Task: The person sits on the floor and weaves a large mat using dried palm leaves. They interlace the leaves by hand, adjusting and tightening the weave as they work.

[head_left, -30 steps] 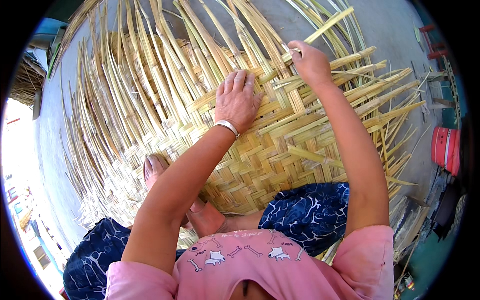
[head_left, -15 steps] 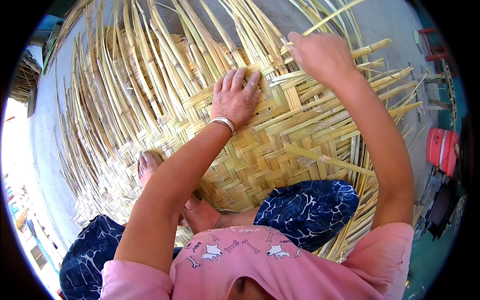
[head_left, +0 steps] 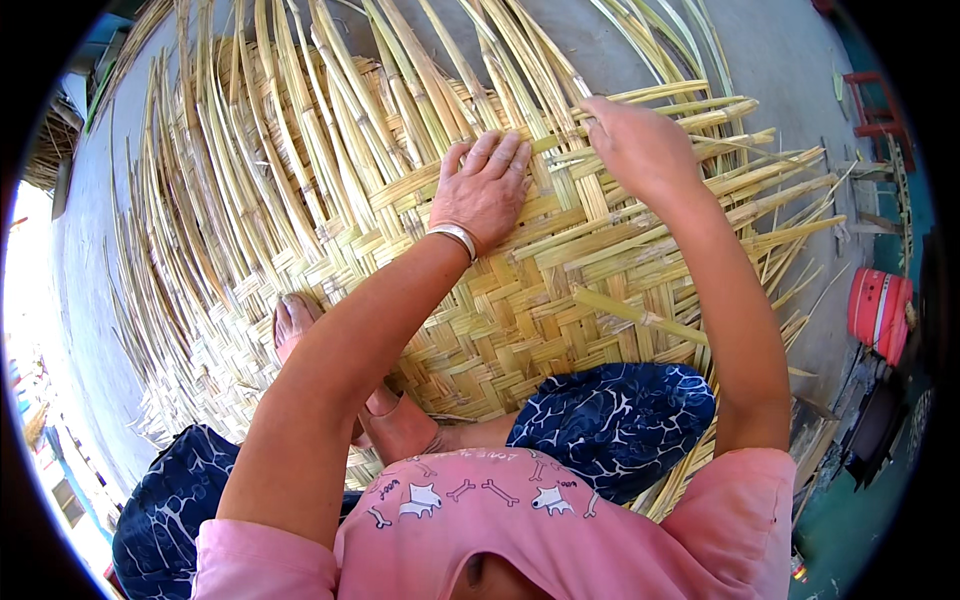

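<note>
A partly woven mat (head_left: pixel 520 320) of flat, split cane strips in pale yellow lies under both hands. My left hand (head_left: pixel 487 185), a metal bangle at its wrist, rests palm down across a crosswise strip (head_left: pixel 400 187), fingers stretched out. To its right, my right hand (head_left: pixel 645 150) is closed, thumb and forefinger at that strip's course beside the upright strips. What sits inside its palm is hidden. Long unwoven strips (head_left: pixel 290 110) fan out beyond the left hand, and loose strip ends (head_left: pixel 760 185) stick out to the right under my right forearm.
My bare foot (head_left: pixel 295 320) stands on the mat at the left. A short thick piece of cane (head_left: pixel 635 312) lies on the weave near my right knee (head_left: pixel 610 420). Grey floor (head_left: pixel 790 60) surrounds the mat. At the right are a pink-red container (head_left: pixel 880 315) and a red stool-like frame (head_left: pixel 878 105).
My right hand has come down slightly. The strip that slanted up from its fingers to the upper right now lies lower, toward the mat. My left hand stays pressed nearly in place.
</note>
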The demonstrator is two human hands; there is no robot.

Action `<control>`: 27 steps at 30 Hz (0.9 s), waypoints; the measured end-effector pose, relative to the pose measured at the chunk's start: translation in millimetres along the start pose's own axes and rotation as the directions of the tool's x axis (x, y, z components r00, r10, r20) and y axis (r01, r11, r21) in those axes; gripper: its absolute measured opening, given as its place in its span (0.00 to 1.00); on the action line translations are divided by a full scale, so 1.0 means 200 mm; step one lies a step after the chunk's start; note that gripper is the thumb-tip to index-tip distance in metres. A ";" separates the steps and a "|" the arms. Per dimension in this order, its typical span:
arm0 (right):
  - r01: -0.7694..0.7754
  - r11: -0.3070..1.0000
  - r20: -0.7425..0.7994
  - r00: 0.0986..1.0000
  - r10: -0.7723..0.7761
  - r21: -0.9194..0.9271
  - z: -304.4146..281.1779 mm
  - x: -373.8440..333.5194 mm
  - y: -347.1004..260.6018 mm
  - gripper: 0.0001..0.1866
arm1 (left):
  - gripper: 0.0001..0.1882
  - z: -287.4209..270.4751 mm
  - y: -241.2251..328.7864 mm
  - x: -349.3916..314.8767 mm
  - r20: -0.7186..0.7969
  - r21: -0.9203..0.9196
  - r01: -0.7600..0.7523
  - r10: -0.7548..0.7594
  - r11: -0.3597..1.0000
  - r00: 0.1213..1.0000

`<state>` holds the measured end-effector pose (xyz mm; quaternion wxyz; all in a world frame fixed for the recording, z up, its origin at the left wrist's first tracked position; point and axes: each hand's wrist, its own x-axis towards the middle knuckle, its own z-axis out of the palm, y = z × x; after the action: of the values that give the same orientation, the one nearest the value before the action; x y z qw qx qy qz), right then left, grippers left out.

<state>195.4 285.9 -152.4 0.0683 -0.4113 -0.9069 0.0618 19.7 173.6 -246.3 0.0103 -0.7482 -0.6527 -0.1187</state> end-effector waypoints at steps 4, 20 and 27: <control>0.041 0.979 0.094 0.995 -0.022 -0.199 0.16 0.10 0.11 0.15 | 0.23 0.00 0.00 0.01 -0.018 0.014 -0.029 0.029 0.999 0.999; -0.114 0.957 0.098 0.991 0.091 0.265 0.18 -0.02 -0.20 0.09 | 0.19 -0.02 0.02 -0.11 -0.104 -0.110 -0.209 0.198 0.972 0.975; -0.220 0.965 0.370 0.916 0.154 0.145 0.18 0.06 -0.35 0.10 | 0.18 -0.16 0.10 -0.45 -0.087 -0.295 -0.129 0.108 0.947 0.990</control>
<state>128.9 247.4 -176.0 -0.0655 -0.4703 -0.8509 0.2248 24.5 78.1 -230.1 -0.0737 -0.7744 -0.5802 -0.2415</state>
